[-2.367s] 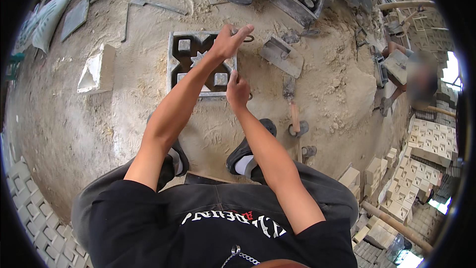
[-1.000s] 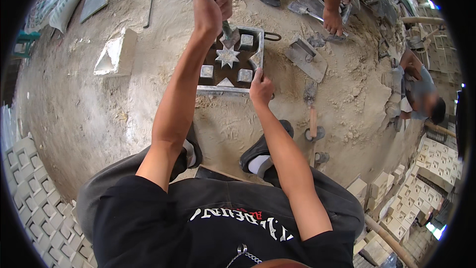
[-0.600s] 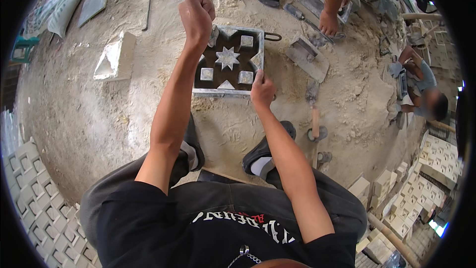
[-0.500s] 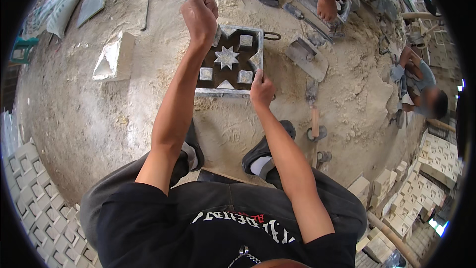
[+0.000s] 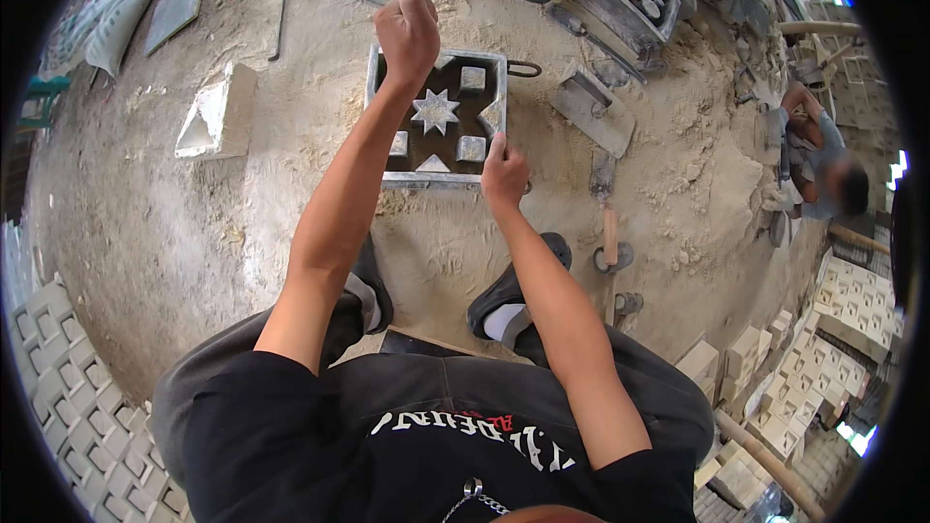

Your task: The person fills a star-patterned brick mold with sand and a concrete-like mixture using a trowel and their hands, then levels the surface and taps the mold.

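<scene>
Mold [image 5: 455,177]: sitting on the ground [image 5: 417,218] beyond the shoes [image 5: 511,281].
Left hand [image 5: 407,36]: curling into a fist above the mold's far-left part; I cannot tell what, if anything, it is holding.
Right hand [image 5: 506,172]: gripping the mold's near-right corner, thumb [image 5: 498,145] lying on the rim.
Box [image 5: 615,21]: lying beyond and right of the mold, no longer being covered by another person's arm.
Blocks [image 5: 473,80]: three are showing, one partly, around one star [image 5: 435,111]; the left arm [image 5: 329,223] is hiding some of the mold.
</scene>
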Available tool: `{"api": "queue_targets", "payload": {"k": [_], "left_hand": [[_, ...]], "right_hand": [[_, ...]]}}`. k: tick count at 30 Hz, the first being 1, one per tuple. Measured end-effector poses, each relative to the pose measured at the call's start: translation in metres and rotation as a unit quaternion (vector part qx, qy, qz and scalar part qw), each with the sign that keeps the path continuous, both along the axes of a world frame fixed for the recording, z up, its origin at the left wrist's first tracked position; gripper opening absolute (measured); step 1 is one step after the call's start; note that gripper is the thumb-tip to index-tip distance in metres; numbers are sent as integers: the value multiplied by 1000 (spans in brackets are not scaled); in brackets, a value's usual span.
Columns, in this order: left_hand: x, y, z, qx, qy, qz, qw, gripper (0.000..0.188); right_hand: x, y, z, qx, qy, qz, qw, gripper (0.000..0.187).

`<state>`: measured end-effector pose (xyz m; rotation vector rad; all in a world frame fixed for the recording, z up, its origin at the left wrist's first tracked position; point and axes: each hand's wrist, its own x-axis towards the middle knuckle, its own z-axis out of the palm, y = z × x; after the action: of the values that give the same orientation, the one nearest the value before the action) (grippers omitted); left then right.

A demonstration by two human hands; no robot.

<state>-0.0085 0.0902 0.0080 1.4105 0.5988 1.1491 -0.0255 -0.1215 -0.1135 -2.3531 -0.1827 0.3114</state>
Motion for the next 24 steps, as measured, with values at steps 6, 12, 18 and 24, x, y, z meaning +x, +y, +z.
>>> {"api": "queue_targets", "payload": {"k": [6,12,18,24], "left_hand": [[16,8,-42,-47,40,-17,998,53],[7,-2,-28,28,16,19,999,53],[16,9,-61,-54,75,-206,974,54],[11,32,-55,-56,147,-350,923,43]], "right_hand": [[-2,-2,0,2,-10,9,1000,48],[-3,-2,-2,20,3,7,1000,47],[1,-3,2,49,-14,6,999,47],[-1,-1,-6,32,10,-2,999,48]]}}
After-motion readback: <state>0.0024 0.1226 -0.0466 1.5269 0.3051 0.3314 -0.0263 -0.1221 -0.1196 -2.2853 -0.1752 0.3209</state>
